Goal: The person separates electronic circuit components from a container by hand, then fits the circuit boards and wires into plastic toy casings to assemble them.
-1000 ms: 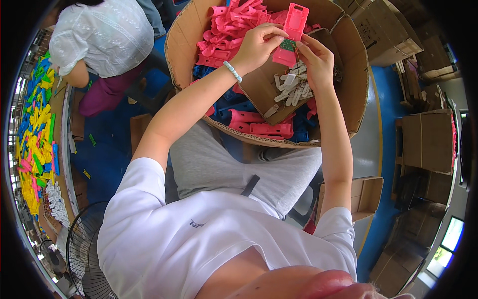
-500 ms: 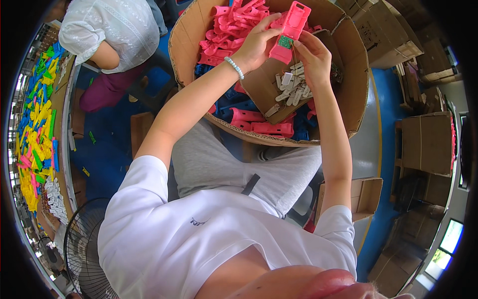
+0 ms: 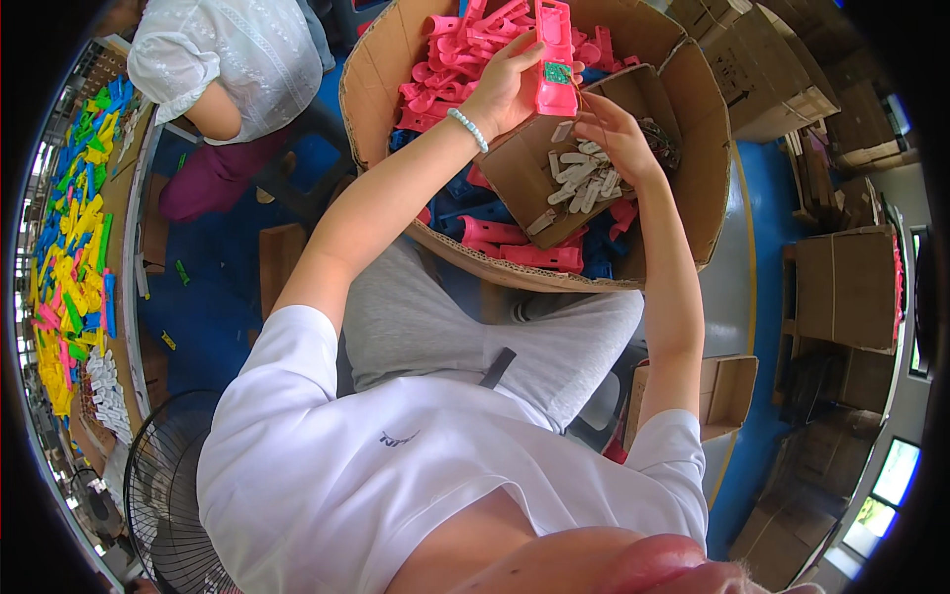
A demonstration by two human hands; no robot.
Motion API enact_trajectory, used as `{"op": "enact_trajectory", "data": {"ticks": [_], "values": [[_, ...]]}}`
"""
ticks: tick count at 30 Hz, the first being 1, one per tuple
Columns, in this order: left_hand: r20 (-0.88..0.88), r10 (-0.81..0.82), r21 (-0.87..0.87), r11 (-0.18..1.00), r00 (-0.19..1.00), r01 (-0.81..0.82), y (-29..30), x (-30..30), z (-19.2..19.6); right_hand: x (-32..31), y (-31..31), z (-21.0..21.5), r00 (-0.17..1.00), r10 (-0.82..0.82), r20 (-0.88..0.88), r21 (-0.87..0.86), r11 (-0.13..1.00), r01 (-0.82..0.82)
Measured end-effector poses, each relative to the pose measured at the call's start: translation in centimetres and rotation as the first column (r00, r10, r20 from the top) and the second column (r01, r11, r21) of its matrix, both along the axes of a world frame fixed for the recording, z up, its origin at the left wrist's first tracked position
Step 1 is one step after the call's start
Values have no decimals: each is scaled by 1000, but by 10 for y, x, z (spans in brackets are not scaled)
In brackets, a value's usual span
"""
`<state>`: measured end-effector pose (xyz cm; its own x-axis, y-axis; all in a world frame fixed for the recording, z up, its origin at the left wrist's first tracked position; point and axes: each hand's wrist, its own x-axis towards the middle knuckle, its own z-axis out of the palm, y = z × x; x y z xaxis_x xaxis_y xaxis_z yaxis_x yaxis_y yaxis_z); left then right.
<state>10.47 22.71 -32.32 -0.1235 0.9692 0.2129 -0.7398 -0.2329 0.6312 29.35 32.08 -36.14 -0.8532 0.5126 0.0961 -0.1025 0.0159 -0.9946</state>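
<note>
My left hand (image 3: 503, 95) grips a long pink plastic housing (image 3: 556, 35) by its side, above a big round-bent cardboard box (image 3: 367, 94). Set in the housing is a small green circuit board (image 3: 558, 72). My right hand (image 3: 621, 141) is at the housing's lower right, fingertips pinched on thin wires by the board. A small white plastic piece (image 3: 562, 132) hangs just below the housing. Under my hands, a smaller cardboard tray (image 3: 511, 176) holds several white pieces (image 3: 584, 180) with wires.
Pink parts (image 3: 450, 74) and blue parts (image 3: 475, 210) fill the big box around the tray. At left, a co-worker in a white top (image 3: 233, 59) sits by a table of colourful plastic parts (image 3: 74, 267). A black fan (image 3: 173, 495) stands lower left; stacked cartons (image 3: 846, 287) line the right.
The pink housing has moved slightly left and turned more upright. My right hand has shifted a little down, and a white piece now shows hanging below the housing.
</note>
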Motion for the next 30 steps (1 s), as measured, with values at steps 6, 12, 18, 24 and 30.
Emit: {"op": "enact_trajectory", "data": {"ticks": [6,12,18,24,30], "values": [[-90,145,77,987,985,-138,3,-9,-5,-4,-4,8,967,66,247,141,985,-104],[-430,497,203,866,753,-456,8,-9,-4,11,-10,36,986,-32,165,-34,999,38],[-500,546,223,831,672,-510,8,-9,-4,10,-12,38,989,67,128,-53,997,-61],[-172,364,167,926,915,-338,3,-9,3,-11,-14,9,981,-54,188,350,937,-16],[71,275,156,947,959,-282,5,-10,5,-22,-14,-2,969,-235,72,579,802,151]]}}
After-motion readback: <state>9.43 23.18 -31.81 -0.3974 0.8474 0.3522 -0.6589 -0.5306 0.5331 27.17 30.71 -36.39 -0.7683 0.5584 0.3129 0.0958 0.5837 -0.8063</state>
